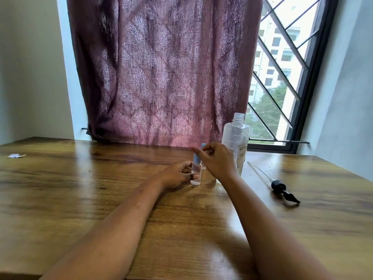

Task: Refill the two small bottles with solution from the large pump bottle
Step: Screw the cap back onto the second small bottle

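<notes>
A small clear bottle [196,174] was stood upright on the wooden table [101,188], near the middle, with a bit of clear liquid seen at the bottom. It was gripped low down by the left hand [177,175], fingers curled around its body. The right hand [217,160] was held over the top of it, fingertips pinched on the light blue cap [198,153], though that part was blurred so how tightly couldn't really be told. A second small bottle [203,165] was only just glimpsed behind the first one, mostly hidden by the right hand.

The large clear bottle [235,142] was stood just behind the right hand, close to the window, neck open, with some handwriting on its label. Its black pump head [282,189] was laid on the table off to the right, well apart from the bottle, long dip tube [260,172] pointed back toward it.

A maroon patterned curtain [165,73] was hung behind everything, and a little scrap of something [16,155] was left at the far left of the table.
</notes>
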### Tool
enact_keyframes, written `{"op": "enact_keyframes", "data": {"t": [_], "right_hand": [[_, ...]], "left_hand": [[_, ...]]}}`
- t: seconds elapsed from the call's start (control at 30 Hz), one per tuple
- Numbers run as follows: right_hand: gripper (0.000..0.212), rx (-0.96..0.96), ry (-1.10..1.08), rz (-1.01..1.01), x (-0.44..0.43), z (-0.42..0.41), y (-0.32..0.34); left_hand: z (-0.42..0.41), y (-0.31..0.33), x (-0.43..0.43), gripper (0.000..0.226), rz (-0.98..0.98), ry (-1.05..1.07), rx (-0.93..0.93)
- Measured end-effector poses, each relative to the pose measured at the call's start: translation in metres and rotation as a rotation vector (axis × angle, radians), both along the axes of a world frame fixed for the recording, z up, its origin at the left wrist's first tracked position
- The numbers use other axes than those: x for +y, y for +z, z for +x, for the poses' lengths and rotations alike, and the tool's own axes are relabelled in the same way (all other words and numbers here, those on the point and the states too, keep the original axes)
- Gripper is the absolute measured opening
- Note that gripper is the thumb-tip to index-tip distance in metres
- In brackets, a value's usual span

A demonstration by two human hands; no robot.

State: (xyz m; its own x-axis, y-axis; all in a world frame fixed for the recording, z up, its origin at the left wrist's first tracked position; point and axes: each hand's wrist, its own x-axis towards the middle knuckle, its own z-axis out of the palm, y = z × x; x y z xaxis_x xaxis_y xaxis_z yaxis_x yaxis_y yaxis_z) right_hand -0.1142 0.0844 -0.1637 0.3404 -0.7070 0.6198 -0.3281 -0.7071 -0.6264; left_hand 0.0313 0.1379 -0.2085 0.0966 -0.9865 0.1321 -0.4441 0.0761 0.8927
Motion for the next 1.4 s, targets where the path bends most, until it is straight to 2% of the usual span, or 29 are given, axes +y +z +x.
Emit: {"op": "enact_keyframes", "data": {"t": [0.1, 0.17, 0.27, 0.37, 0.43, 0.63, 0.7, 0.8, 0.87, 0.93, 1.0, 1.07, 1.17, 1.2, 1.27, 1.3, 1.4], "right_hand": [[0.023, -0.02, 0.137, 0.07, 0.003, 0.004, 0.004], [0.029, 0.027, 0.246, 0.071, 0.003, 0.007, 0.0], [0.031, 0.129, 0.232, 0.001, 0.001, 0.007, -0.003], [0.017, 0.06, 0.256, 0.054, -0.003, 0.006, -0.003], [0.018, 0.032, 0.218, 0.076, -0.004, 0.005, -0.002], [0.037, 0.053, -0.005, -0.11, 0.0, 0.002, -0.004], [0.036, 0.089, 0.012, -0.098, -0.001, 0.003, -0.003], [0.029, 0.266, 0.079, -0.054, -0.003, 0.004, -0.003], [0.029, 0.305, 0.123, -0.019, -0.003, 0.006, -0.005], [0.026, 0.28, 0.108, -0.015, -0.001, 0.005, -0.003], [0.023, 0.255, 0.03, -0.032, 0.0, 0.001, -0.001], [0.032, 0.266, -0.119, -0.039, 0.004, -0.004, 0.002], [0.047, 0.285, -0.266, -0.034, 0.006, -0.005, 0.0], [0.052, 0.3, -0.273, -0.042, 0.007, -0.004, 0.001], [0.062, 0.336, -0.261, -0.048, 0.012, -0.006, 0.005], [0.063, 0.349, -0.249, -0.043, 0.014, -0.006, 0.007], [0.046, 0.286, -0.167, 0.033, 0.012, -0.004, 0.009]], "left_hand": [[-0.001, 0.001, 0.001, 0.033, 0.014, -0.016, -0.039], [-0.001, 0.005, 0.002, 0.029, 0.019, -0.004, -0.084], [-0.004, 0.007, 0.003, 0.025, -0.002, -0.012, -0.132], [-0.006, 0.007, 0.007, 0.023, -0.016, -0.028, -0.08], [-0.008, 0.008, 0.009, 0.024, 0.004, -0.026, -0.051], [-0.009, 0.006, 0.008, 0.012, -0.034, -0.006, -0.08], [-0.009, 0.007, 0.009, 0.009, -0.037, -0.02, -0.122], [-0.007, 0.006, 0.009, 0.004, -0.037, 0.013, -0.204], [-0.005, 0.005, 0.006, 0.017, -0.037, 0.02, -0.248], [-0.004, 0.003, 0.003, 0.017, -0.03, 0.031, -0.276], [-0.005, 0.002, 0.003, 0.011, -0.038, 0.036, -0.276], [-0.005, 0.0, 0.0, 0.016, -0.036, 0.063, -0.271], [-0.007, -0.001, -0.001, 0.01, -0.021, 0.112, -0.383], [-0.008, 0.0, 0.001, 0.013, -0.014, 0.112, -0.388], [-0.008, -0.001, 0.002, 0.046, -0.004, 0.105, -0.358], [-0.007, -0.002, 0.002, 0.055, 0.004, 0.092, -0.343], [-0.008, -0.001, 0.004, 0.059, 0.017, 0.084, -0.33]]}}
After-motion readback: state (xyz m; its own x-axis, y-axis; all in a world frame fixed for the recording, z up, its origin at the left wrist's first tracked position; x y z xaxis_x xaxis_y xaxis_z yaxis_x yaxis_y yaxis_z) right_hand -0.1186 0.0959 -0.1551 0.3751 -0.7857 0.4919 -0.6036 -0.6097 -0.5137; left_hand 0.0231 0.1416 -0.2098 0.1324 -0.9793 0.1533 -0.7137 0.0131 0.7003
